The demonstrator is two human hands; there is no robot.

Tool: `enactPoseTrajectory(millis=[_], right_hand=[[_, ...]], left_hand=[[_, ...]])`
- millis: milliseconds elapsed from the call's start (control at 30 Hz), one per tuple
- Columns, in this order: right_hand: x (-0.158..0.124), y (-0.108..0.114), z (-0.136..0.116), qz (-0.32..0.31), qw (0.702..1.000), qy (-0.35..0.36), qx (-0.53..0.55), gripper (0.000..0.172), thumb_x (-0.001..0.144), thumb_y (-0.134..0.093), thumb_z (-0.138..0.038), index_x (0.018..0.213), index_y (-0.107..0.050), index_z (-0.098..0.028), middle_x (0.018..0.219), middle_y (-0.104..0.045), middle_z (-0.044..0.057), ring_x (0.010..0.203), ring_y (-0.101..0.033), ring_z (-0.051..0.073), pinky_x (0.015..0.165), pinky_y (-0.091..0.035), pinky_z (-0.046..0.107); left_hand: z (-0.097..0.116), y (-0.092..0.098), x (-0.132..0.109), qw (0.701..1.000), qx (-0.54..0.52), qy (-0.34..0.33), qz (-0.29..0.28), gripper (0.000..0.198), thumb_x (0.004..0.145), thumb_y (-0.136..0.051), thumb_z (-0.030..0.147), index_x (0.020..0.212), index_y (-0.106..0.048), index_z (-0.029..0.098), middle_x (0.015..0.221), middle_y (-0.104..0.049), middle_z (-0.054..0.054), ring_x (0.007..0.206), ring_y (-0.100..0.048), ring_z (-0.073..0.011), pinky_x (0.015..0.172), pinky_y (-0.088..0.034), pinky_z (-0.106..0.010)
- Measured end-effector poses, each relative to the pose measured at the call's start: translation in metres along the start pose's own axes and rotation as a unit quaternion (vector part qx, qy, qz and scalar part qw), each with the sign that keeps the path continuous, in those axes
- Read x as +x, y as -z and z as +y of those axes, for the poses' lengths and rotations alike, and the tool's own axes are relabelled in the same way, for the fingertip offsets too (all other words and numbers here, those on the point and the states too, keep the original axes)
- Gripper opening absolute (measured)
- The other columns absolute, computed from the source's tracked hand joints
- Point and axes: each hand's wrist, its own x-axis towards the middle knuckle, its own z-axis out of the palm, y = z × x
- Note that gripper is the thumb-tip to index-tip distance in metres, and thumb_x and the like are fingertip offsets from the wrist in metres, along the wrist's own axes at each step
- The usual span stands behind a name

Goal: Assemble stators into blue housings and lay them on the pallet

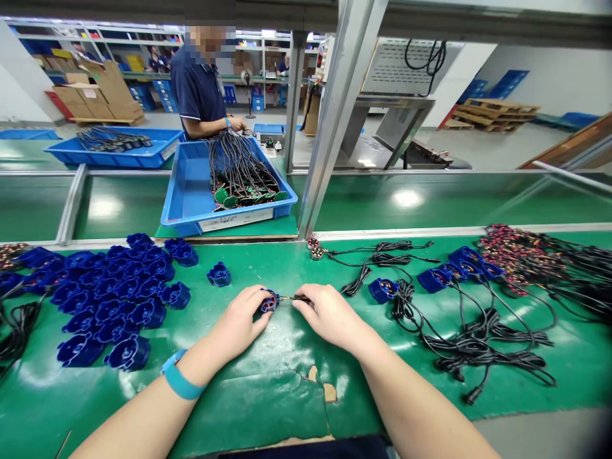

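In the middle of the green table, my left hand (241,322) pinches a small blue plastic housing (269,302) with coloured wires inside. My right hand (332,319) is closed just to the right of it, gripping a black cable (300,298). Thin orange-looking wires span the short gap from that cable to the housing. The rest of the cable is hidden by my right hand. A single blue housing (219,274) sits up and to the left of my left hand. Right of my right hand lies another housing (382,290) with a black cable bundle.
Many blue housings (117,290) crowd the left side. Black cables (482,344) and wired parts (516,252) spread over the right. A blue bin (184,191) of cabled circuit boards stands behind, beside a metal post (335,108). Across the bench stands a person (198,86).
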Motion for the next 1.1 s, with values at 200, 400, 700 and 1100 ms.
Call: enactPoseTrajectory(millis=[200, 400, 700, 1100], right_hand=[[0.002, -0.011, 0.002, 0.033, 0.994, 0.016, 0.101, 0.015, 0.097, -0.059, -0.029, 0.101, -0.07, -0.02, 0.094, -0.074, 0.005, 0.087, -0.068, 0.019, 0.08, -0.051, 0.03], [0.0, -0.006, 0.0, -0.032, 0.976, -0.009, 0.216, 0.031, 0.101, -0.047, -0.036, 0.089, -0.07, -0.019, 0.08, -0.071, 0.001, 0.076, -0.064, 0.016, 0.075, -0.047, 0.029], [0.006, -0.013, 0.004, -0.041, 0.946, -0.099, 0.306, 0.02, 0.087, -0.06, -0.03, 0.097, -0.069, -0.016, 0.08, -0.07, 0.003, 0.072, -0.061, 0.015, 0.068, -0.045, 0.027], [0.005, -0.023, -0.007, 0.009, 0.923, -0.103, 0.372, 0.032, 0.089, -0.056, -0.036, 0.114, -0.056, -0.017, 0.065, -0.062, -0.004, 0.061, -0.054, 0.014, 0.061, -0.042, 0.027]], left_hand=[[-0.004, 0.004, 0.002, 1.0, 0.003, 0.003, 0.028, 0.023, 0.093, -0.06, 0.022, 0.115, -0.062, 0.023, 0.121, -0.067, -0.008, 0.119, -0.061, -0.0235, 0.104, -0.053, -0.043], [-0.003, 0.0, 0.004, 1.0, -0.028, -0.008, 0.013, 0.02, 0.093, -0.059, 0.018, 0.112, -0.063, 0.023, 0.118, -0.066, -0.008, 0.114, -0.061, -0.021, 0.099, -0.053, -0.039], [0.007, 0.005, 0.001, 0.998, 0.002, 0.044, -0.039, 0.038, 0.082, -0.078, 0.034, 0.107, -0.052, 0.022, 0.109, -0.06, -0.007, 0.098, -0.06, -0.0226, 0.086, -0.055, -0.039], [0.007, 0.011, -0.002, 0.994, -0.006, -0.055, -0.089, 0.034, 0.091, -0.055, 0.014, 0.124, -0.055, 0.023, 0.148, -0.052, -0.012, 0.135, -0.05, -0.0248, 0.114, -0.044, -0.046]])
